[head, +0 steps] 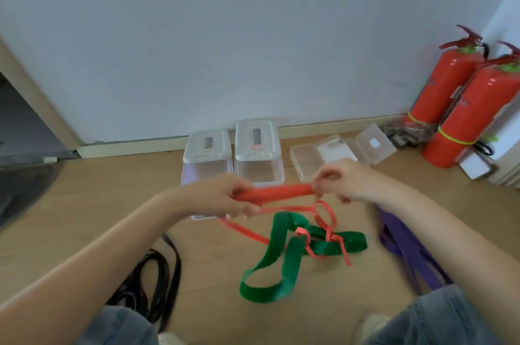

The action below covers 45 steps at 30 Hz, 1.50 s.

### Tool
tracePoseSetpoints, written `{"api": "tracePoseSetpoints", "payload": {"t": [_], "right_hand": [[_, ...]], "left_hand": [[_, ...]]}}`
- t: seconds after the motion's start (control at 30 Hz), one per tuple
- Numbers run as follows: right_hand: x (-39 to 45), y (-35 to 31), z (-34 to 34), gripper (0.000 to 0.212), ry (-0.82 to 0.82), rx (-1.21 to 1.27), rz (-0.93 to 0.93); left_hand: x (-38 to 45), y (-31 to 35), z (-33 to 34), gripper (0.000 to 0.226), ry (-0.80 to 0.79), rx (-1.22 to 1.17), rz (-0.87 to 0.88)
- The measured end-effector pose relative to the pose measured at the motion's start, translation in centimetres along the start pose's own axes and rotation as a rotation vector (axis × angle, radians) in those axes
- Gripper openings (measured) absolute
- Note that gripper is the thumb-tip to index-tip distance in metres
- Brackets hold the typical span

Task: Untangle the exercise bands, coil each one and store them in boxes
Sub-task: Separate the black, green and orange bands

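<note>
Head cam showed us mid-job, w/ most of it left to do. Our left hand (229,199) gripped one end of the folded stretch of the red band (277,192), fingers curled round it, and our right hand (340,182) pinched the other end, so that part was held taut between the two hands, off the floor. The rest of the red band trailed down from below the hands and was knotted through the green band (284,257), which lay on the floor below and between our wrists. So we judged the red one only partly gathered, not freed yet.

The purple band (405,251) lay loose under our right forearm, uncoiled. The black band (157,274) lay in a heap under our left forearm, also uncoiled, as far as we could tell.

Two lidded clear boxes (233,153) stood just beyond our left hand, lids on; nothing showed inside. A small open case (337,151) sat beyond our right hand; contents unclear.

Est: nothing stored so far. Left to do: undo the red/green knot, coil all 4, open boxes & pack
</note>
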State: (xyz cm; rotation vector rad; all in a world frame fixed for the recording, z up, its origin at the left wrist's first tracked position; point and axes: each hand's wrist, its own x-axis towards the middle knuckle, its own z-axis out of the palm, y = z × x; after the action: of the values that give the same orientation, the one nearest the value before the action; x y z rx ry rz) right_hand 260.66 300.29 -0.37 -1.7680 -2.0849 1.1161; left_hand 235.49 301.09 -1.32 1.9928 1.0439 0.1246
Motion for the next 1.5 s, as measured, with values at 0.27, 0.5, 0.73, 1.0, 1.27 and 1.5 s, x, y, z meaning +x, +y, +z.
{"api": "tracePoseSetpoints", "payload": {"t": [0.27, 0.5, 0.73, 1.0, 1.27, 1.5], "right_hand": [[0.2, -2.1, 3.8, 0.053, -0.192, -0.263, -0.180], [-0.8, -2.4, 3.0, 0.011, -0.137, 0.092, -0.173], [-2.6, -1.9, 0.6, 0.009, 0.038, 0.485, -0.322], [-2.3, -1.7, -1.7, 0.013, 0.262, 1.019, -0.601], [-0.4, 2.1, 4.2, 0.032, -0.400, -0.532, 0.085], [0.3, 0.0, 4.2, 0.049, 0.126, -0.164, -0.111]], "left_hand": [[3.2, 1.4, 2.9, 0.015, -0.089, 0.215, 0.070], [2.4, 0.7, 2.8, 0.010, -0.010, -0.220, 0.094], [2.4, 0.0, 5.5, 0.029, -0.038, -0.320, 0.142], [0.9, 3.3, -2.4, 0.012, 0.512, -0.337, 0.454], [2.6, -1.1, 4.0, 0.017, -0.016, 0.361, -0.020], [2.0, 2.3, 3.0, 0.029, 0.053, 0.249, 0.153]]}}
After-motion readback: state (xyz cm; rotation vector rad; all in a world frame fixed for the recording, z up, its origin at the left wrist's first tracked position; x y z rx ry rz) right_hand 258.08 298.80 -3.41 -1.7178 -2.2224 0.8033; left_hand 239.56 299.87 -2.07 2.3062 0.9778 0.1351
